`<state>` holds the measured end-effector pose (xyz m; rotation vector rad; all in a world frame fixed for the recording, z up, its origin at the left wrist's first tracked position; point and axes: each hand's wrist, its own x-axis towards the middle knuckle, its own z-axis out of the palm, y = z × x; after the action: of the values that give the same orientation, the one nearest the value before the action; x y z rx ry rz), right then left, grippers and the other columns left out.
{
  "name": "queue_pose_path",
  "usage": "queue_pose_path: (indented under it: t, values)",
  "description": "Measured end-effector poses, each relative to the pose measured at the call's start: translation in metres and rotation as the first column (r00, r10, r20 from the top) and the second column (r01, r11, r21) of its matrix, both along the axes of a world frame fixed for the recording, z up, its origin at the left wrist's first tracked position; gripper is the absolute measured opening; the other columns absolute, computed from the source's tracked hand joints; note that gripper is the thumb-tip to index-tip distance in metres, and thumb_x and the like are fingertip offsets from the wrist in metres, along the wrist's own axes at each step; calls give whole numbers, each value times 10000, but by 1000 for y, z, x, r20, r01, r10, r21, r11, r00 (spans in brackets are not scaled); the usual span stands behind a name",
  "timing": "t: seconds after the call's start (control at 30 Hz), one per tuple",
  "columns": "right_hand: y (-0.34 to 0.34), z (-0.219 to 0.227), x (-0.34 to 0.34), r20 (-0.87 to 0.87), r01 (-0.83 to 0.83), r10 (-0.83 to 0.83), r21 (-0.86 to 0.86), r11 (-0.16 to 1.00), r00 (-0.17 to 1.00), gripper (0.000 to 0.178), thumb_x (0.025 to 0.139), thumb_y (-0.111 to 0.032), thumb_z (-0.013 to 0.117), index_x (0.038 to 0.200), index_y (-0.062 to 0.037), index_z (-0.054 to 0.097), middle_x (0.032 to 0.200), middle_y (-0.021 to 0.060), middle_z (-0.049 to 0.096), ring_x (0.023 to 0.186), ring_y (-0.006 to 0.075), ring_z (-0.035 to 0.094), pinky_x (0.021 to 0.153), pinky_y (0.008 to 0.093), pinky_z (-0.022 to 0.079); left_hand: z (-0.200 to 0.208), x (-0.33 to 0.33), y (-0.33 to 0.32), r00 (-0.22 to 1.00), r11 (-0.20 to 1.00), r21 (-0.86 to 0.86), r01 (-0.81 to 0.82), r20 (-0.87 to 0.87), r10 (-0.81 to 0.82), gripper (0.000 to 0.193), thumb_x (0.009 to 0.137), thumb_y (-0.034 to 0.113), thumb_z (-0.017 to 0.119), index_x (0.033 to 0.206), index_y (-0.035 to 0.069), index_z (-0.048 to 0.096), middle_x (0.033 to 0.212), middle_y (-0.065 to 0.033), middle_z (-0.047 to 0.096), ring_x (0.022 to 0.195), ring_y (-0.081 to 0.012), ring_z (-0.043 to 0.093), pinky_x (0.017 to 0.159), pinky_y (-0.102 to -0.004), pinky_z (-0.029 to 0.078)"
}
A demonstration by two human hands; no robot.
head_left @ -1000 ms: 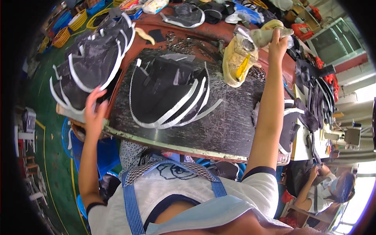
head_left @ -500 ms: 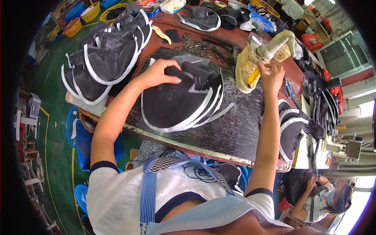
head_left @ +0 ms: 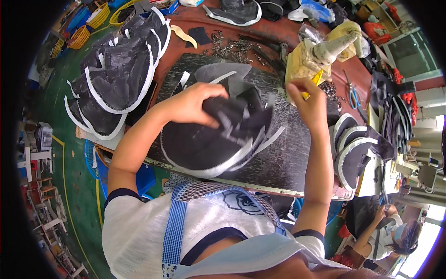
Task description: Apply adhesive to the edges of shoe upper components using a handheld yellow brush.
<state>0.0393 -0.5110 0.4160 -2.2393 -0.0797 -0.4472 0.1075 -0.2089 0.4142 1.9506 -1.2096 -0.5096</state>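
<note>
1. Two hands, working apart. Left hand [head_left: 197, 104]: thumb and fingers curled about a loose flap of the uppermost white-edged black piece [head_left: 195, 149], which lies mid-desk on the dark board [head_left: 288, 153]. One second earlier this hand was at the stack on the left; the flap, blurred now, appears to be moving.
2. Right hand [head_left: 307, 97]: fingers bent and drawn together at a slim yellow item [head_left: 317, 77]; whether it is firmly pinched cannot be told. Earlier it was higher, on the pale knob [head_left: 325, 50].
3. Meaning, as judged: attention has passed from the stack to the middle piece, its handling begun, with the yellow item in reach.
4. One yellowish block [head_left: 297, 65], just beyond the right hand, bearing the knob.
5. One pair of blue-handled scissors [head_left: 354, 98], right of the block.
6. Several more edged pieces: left stack [head_left: 118, 88]; right group [head_left: 350, 165].
7. Many small metal bits [head_left: 227, 51], far side.
8. One co-worker [head_left: 383, 235], lower right.
</note>
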Motion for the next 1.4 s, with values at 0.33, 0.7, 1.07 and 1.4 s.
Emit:
queue_pose_path:
  t: [0.33, 0.7, 1.07, 1.4]
  values:
    - [45, -68, 6, -291, -102, -14, -381, 919, 957, 529, 699, -346, 816, 1027, -6, 577, 885, 116, 633, 758, 288, 618, 711, 383, 510, 62, 13, 8, 939, 948, 58, 313, 135, -318, 521, 551, 125, 817, 995, 23, 565, 1164, -130, 543, 1089, -308, 550, 920, -379, 448]
    - [121, -11, -95, 230, -448, 394, 275, 851, 890, 265, 742, -113, 775, 913, -44, 586, 930, 93, 596, 794, 267, 577, 719, 362, 482, 88, -64, 38, 892, 951, 214, 223, 348, -288, 325, 581, 13, 690, 881, 48, 567, 1083, -136, 567, 1016, -326, 577, 879, -436, 476]
    - [158, 8, -127, 171, -584, 634, 616, 528, 754, 385, 906, -62, 573, 1256, -31, 416, 1051, 181, 619, 1011, 291, 644, 821, 348, 502, 158, -130, 65, 832, 973, 230, -27, 545, -106, 294, 572, 238, 709, 745, 57, 555, 948, -157, 685, 933, -336, 673, 928, -451, 447]
    - [-23, -48, -70, -32, 324, -323, 6, 946, 946, 312, 832, -268, 721, 990, -7, 651, 967, 135, 653, 867, 243, 649, 757, 343, 511, -9, 21, -118, 880, 842, 467, 268, 237, -412, 693, 624, 245, 809, 1213, 42, 506, 1206, -161, 553, 1147, -348, 507, 986, -410, 389]
